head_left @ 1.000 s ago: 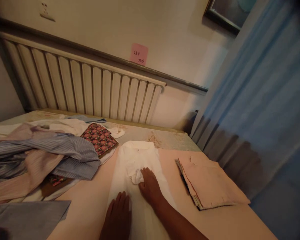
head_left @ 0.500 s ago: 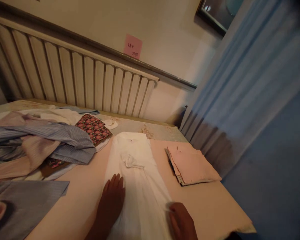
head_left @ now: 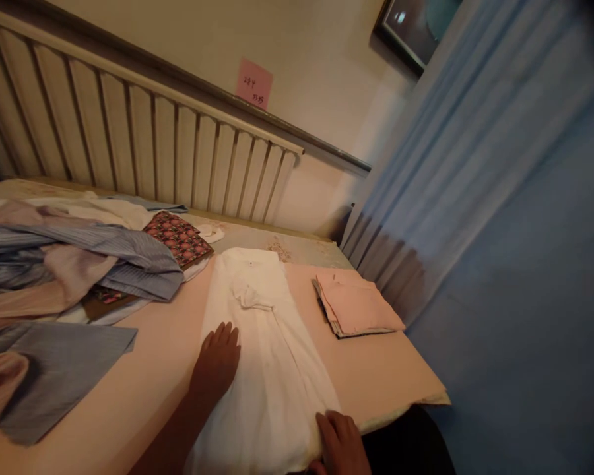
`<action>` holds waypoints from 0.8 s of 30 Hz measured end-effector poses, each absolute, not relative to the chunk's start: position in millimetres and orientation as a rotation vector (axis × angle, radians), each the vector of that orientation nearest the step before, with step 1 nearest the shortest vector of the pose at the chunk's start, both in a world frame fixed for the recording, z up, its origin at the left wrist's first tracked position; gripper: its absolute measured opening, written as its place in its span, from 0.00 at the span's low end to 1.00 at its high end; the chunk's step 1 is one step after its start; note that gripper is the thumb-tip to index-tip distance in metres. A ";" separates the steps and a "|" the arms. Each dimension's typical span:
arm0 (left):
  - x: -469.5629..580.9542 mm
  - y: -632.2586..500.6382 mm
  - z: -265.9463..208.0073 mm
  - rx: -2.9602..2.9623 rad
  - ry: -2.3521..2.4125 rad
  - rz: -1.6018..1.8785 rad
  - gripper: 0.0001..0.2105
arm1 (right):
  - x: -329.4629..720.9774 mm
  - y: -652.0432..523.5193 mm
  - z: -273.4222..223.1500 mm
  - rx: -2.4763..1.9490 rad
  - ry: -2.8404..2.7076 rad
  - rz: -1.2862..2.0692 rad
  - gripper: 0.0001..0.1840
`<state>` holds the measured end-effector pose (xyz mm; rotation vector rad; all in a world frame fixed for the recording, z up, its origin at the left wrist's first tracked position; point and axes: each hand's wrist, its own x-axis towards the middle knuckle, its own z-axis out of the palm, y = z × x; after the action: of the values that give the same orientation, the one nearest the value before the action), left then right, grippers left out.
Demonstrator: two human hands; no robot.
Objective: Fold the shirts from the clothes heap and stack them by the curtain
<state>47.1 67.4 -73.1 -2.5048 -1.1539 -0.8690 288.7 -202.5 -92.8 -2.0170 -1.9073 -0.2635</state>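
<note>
one white garment (head_left: pixel 264 369) is laid lengthwise on a pink cover (head_left: pixel 400 369) spread over the bench (head_left: pixel 311 245), with a crumpled bit of its fabric bunched on top near the far end. by the left hand (head_left: pixel 218 359), its left edge is covered, palm down, the fingers extended and nothing grasped. the right hand (head_left: pixel 340 441) is placed at the near right corner with fingers bent; whether cloth is pinched there cannot be told. to the right of the garment, a folded pink stack (head_left: pixel 361 307) is set on the cover. on the left, a striped blue garment (head_left: pixel 129 254) is heaped among other clothes, near a red patterned cloth (head_left: pixel 178 237). nearer, a grey-blue cloth (head_left: pixel 64 376) is spread flat.
</note>
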 end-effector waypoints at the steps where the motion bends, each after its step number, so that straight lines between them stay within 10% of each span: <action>1: 47.4 67.7 -73.1 -2.504 -1.158 -0.864 0.16 | 287.2 -202.6 -90.4 -2.011 -1.914 -0.274 0.43; 15: 49.1 72.7 -84.3 -2.482 -1.150 -0.903 0.17 | 282.8 -194.8 -17.6 -2.098 -1.482 0.315 0.12; 24: 48.5 69.9 -80.3 -2.490 -1.150 -0.910 0.17 | 233.0 -189.0 -9.8 -1.978 -1.558 0.402 0.15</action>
<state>48.5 69.9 -80.3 -2.4898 -1.1503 -0.9099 233.0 -189.0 -9.8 -1.9783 -1.5581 0.4021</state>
